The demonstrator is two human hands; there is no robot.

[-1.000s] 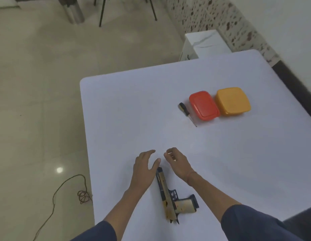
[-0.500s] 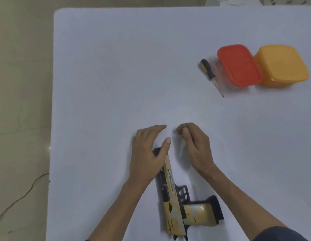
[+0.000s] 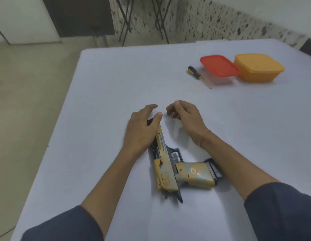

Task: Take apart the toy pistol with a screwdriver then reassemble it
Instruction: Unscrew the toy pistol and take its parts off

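A yellow, grey and black toy pistol [image 3: 170, 164] lies flat on the white table [image 3: 99, 105], barrel pointing away from me, grip to the right. My left hand [image 3: 142, 129] rests on the front of the barrel with fingers relaxed and the thumb along its right side. Just right of the muzzle, my right hand [image 3: 186, 117] hovers with loosely curled fingers, holding nothing. A screwdriver [image 3: 198, 76] with a black and yellow handle lies far off to the upper right.
A clear box with a red lid [image 3: 219, 66] and an orange lidded box [image 3: 257, 66] stand side by side at the back right, next to the screwdriver. The table's left edge runs close to my left arm. Folding chair legs [image 3: 127, 20] stand beyond the table.
The camera tilted up, so the room beyond the table shows. My hands stay at the pistol's muzzle end, the left one resting on the barrel; the pistol has not moved.
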